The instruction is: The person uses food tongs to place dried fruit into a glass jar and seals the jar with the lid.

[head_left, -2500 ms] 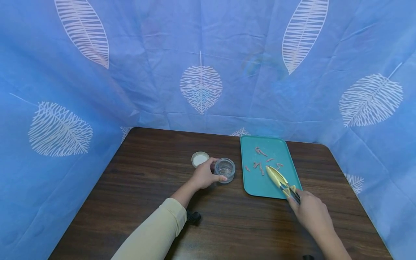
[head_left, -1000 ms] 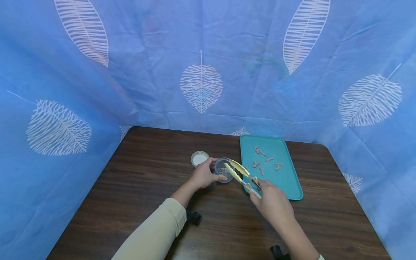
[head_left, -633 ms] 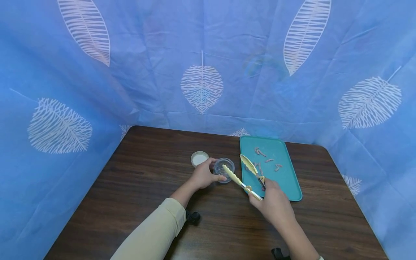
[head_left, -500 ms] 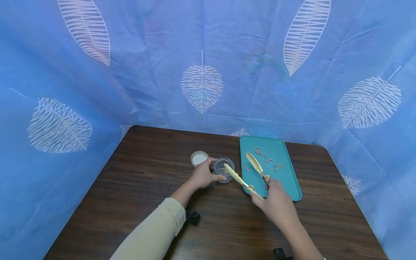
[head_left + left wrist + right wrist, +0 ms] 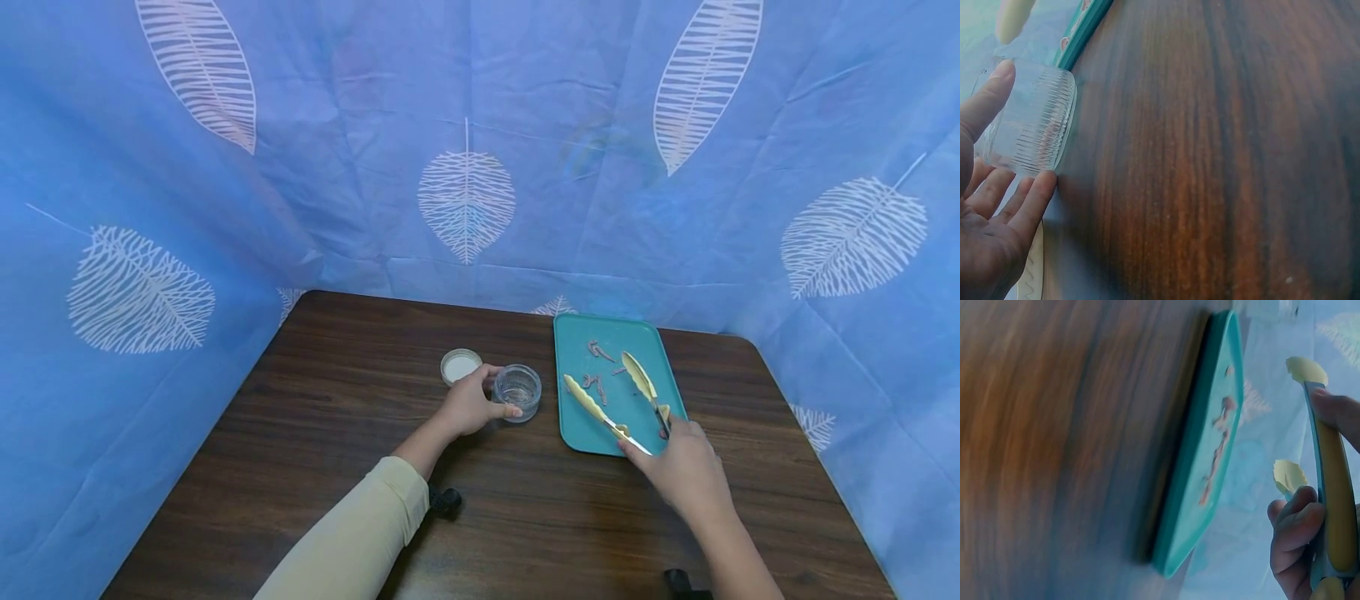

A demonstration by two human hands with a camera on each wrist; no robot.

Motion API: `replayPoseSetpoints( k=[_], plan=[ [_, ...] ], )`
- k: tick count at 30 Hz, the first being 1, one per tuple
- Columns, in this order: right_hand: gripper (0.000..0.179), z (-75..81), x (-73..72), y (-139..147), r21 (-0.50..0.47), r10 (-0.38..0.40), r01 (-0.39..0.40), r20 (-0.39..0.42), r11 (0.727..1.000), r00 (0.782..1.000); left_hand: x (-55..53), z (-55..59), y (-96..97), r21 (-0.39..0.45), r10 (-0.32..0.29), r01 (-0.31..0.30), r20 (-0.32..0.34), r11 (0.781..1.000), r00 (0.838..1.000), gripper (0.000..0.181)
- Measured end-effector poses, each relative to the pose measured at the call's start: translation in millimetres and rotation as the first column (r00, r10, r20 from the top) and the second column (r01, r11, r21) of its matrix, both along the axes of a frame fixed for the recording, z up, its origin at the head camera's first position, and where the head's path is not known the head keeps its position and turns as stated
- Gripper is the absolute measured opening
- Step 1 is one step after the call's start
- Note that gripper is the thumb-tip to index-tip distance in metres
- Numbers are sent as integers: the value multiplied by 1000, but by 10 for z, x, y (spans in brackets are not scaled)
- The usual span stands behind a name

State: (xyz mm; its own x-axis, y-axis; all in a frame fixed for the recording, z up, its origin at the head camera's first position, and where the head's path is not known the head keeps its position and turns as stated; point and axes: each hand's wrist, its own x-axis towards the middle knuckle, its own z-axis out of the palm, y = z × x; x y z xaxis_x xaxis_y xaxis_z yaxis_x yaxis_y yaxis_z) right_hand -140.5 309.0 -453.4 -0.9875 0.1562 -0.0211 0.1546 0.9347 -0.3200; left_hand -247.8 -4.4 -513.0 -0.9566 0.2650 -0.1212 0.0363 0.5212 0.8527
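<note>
My left hand (image 5: pixel 468 406) grips a small clear glass jar (image 5: pixel 527 390) standing on the table, thumb on the near side and fingers round the far side. In the left wrist view the jar (image 5: pixel 1032 122) shows a ribbed lower wall. My right hand (image 5: pixel 692 473) holds yellow-tipped kitchen tongs (image 5: pixel 587 401), their arms spread wide with nothing between the tips. The tongs are over a teal tray (image 5: pixel 637 333) bearing several thin, pinkish, worm-like strips (image 5: pixel 601 387). From the right wrist, the strips (image 5: pixel 1217 456) lie scattered along the tray, and the tongs (image 5: pixel 1338 506) stand above it.
A round lid (image 5: pixel 461 365) with a white inside lies just behind the left hand. The dark wooden table (image 5: pixel 337 375) meets a blue leaf-print cloth (image 5: pixel 360 167) at the back and sides. Black wrist cameras (image 5: pixel 446 502) stick out beneath the forearms.
The tongs reached from the tray to over the jar, spread apart there, then swung back right over the tray. My left hand and the jar have stayed put.
</note>
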Motion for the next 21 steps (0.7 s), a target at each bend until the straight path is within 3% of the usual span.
replayPoseSetpoints(
  k=[11,21],
  plan=[
    [109,-153,-94,379,4,-58,57,87,998,995,-6,1,-13,25,7,-8,14,1000,1000,78],
    [101,-283,-123,543,23,-67,65,139,998,988,11,0,1,20,8,-8,14,1000,1000,79]
  ],
)
